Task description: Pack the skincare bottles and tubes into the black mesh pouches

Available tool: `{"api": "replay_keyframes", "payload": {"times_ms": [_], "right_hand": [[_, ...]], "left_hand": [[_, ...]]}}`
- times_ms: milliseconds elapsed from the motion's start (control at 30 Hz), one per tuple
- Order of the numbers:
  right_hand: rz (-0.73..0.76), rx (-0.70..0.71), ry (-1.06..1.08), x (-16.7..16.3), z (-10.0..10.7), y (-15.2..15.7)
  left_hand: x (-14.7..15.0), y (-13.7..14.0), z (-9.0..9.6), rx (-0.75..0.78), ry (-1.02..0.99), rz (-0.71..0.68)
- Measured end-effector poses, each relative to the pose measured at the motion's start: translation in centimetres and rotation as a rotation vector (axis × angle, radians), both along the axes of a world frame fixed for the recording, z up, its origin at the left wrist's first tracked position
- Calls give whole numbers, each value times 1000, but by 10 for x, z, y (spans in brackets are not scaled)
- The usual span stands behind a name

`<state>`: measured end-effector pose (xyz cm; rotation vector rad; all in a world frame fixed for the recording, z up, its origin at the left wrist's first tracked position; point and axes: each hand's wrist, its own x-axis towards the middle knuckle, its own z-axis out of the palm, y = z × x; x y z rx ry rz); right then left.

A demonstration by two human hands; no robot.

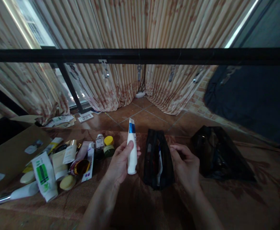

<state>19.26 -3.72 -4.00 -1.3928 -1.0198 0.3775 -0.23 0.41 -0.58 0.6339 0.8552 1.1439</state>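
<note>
Upright in my left hand point(122, 156) is a white squeeze tube point(131, 156) with a blue band near its top end; the fingers wrap round its middle. Just right of it an unzipped black mesh pouch point(147, 172) stands on the brown cloth, with a white and blue item point(160, 163) inside. My right hand point(186, 161) is at the pouch's right side, thumb and fingers pinched at its upper edge. Left of my left hand lies a pile of toiletries, including a white and green tube point(44, 175), a small clear bottle point(99, 142) and a yellow-lidded jar point(109, 141).
A black plastic bag point(233, 159) lies to the right. At the far left stands an open cardboard box point(8, 153). A dark metal rail point(140, 56) runs across beyond the cloth, before long striped curtains point(121, 28) and a tiled floor point(142, 116).
</note>
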Motion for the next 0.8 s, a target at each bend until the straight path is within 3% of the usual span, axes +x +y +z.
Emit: {"api": "replay_keyframes", "payload": {"times_ms": [367, 800], "right_hand": [[2, -2, 2, 0, -3, 1], [-1, -23, -22, -2, -2, 0]], "left_hand": [[0, 0, 1, -24, 77, 71], [2, 1, 3, -22, -9, 68]]}}
